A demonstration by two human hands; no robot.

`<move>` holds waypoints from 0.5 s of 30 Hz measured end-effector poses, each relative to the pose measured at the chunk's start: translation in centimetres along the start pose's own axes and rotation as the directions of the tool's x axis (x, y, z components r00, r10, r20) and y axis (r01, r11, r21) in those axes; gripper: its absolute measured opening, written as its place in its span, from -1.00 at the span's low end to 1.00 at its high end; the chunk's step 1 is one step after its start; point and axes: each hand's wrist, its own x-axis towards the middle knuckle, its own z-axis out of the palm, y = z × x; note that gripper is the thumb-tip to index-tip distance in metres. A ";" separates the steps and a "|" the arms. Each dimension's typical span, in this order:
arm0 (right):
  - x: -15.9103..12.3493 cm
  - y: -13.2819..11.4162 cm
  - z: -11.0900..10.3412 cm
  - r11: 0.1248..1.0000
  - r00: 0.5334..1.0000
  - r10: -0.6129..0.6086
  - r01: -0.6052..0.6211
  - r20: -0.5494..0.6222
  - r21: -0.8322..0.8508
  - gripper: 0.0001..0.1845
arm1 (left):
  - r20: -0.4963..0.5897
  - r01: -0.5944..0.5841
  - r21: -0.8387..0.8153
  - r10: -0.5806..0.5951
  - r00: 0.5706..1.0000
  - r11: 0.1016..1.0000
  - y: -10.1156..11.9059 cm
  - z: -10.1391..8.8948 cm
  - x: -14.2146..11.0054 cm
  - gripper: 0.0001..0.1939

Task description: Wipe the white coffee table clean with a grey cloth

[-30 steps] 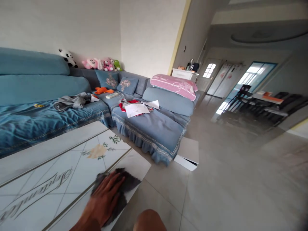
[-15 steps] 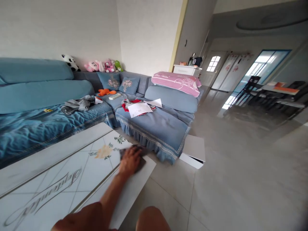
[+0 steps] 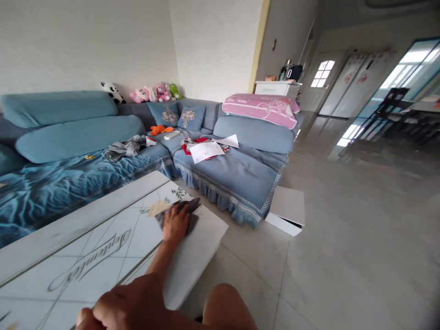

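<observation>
Left hand (image 3: 175, 223) on cloth (image 3: 193, 223) seemingly at table (image 3: 202, 240) edge, room rightward

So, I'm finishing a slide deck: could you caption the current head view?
One hand rests on a dark cloth atop a white, flower-patterned table, with a blue sofa beyond.

Plush toys (image 3: 162, 93) are lined along the back of a blue sectional sofa (image 3: 240, 178), across one end of which a pink towel (image 3: 261, 110) is draped, while a white box (image 3: 287, 206) is seen on the tiled floor (image 3: 326, 247).
</observation>
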 end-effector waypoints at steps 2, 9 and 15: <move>1.3 -0.5 1.2 0.996 0.993 -0.090 0.090 0.077 0.012 -0.40 | 0.062 -0.170 -0.098 0.177 0.982 0.980 5.9 1.3 -0.9 -0.50; 0.0 -0.7 0.2 0.987 0.988 -0.141 0.136 0.058 0.087 -0.44 | 0.092 -0.520 -0.236 0.552 0.829 0.821 6.8 2.2 -11.5 -0.48; -1.6 0.5 -1.6 0.973 0.977 -0.203 0.209 -0.068 0.094 -0.44 | 0.101 -0.521 -0.095 0.529 0.843 0.848 -5.3 -0.7 -20.5 -0.43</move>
